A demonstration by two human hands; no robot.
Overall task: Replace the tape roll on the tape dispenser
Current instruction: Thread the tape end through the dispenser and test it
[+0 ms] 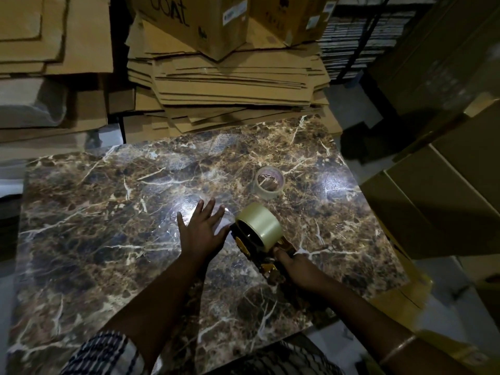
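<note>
On the marbled surface [108, 212] the tape dispenser [259, 247] lies on its side just right of centre, its long axis running from the handle, nearest the person, up and away to the roll end. A full tape roll [259, 226] sits on the dispenser's hub with its open core facing up and left. The right hand [295, 266] has its grip closed around the handle at the near end, thumb pointing up along the frame toward the roll. The left hand [200, 231] lies flat with fingers spread and straight, holding nothing, its thumb side touching or just beside the roll end of the dispenser; a faint shiny film under the palm may be a pulled length of clear tape, though the glare makes that uncertain. So the roll lies directly right of the left hand and ahead of the right hand, with the left the nearer of the two. Both forearms reach forward and converge on the dispenser. Farther off, well apart up and to the right, a nearly spent tape core [269, 181] rests flat. By my judgement the new roll is mounted and threading or testing the tape remains. Stacks of flattened cardboard [230, 85] crowd the far edge.
</note>
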